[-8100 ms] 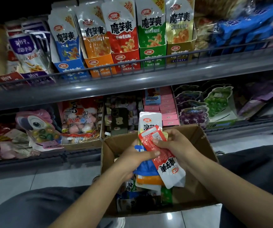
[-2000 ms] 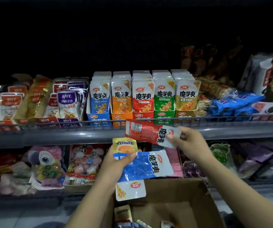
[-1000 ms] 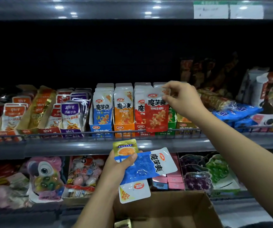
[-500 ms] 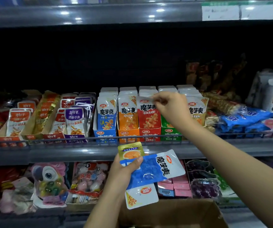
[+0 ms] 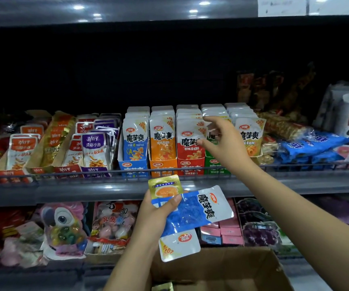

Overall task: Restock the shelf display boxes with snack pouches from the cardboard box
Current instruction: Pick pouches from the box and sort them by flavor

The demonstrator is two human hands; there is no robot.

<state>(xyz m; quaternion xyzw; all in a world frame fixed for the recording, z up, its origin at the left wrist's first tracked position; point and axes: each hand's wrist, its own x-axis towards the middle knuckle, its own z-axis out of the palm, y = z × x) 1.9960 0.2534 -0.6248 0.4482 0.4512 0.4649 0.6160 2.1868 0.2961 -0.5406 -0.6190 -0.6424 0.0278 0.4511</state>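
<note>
Five display boxes stand in a row on the middle shelf: blue [image 5: 133, 165], orange [image 5: 162, 165], red [image 5: 189, 164], green [image 5: 215, 165] and yellow [image 5: 253, 153], each full of upright pouches. A red pouch [image 5: 189, 141] stands at the front of the red box. My right hand [image 5: 225, 141] hovers in front of the green box, fingers spread, holding nothing. My left hand [image 5: 155, 215] grips a fan of pouches below the shelf edge: a blue pouch [image 5: 198, 211], a small gold pouch [image 5: 166, 186] and a white-ended one [image 5: 179, 244]. The cardboard box [image 5: 222, 269] sits below.
A wire rail [image 5: 295, 164] runs along the shelf front. Orange and purple fish-snack boxes [image 5: 91, 148] stand left of the row, blue packets [image 5: 308, 145] right. The lower shelf holds candy toys [image 5: 64, 227], pink boxes [image 5: 228, 229] and grape-pattern packs [image 5: 255, 229].
My right hand carried the red pouch up from the box, slid it into the front of the red display box and let go; it now hangs open beside it. The left hand's pouches are unchanged.
</note>
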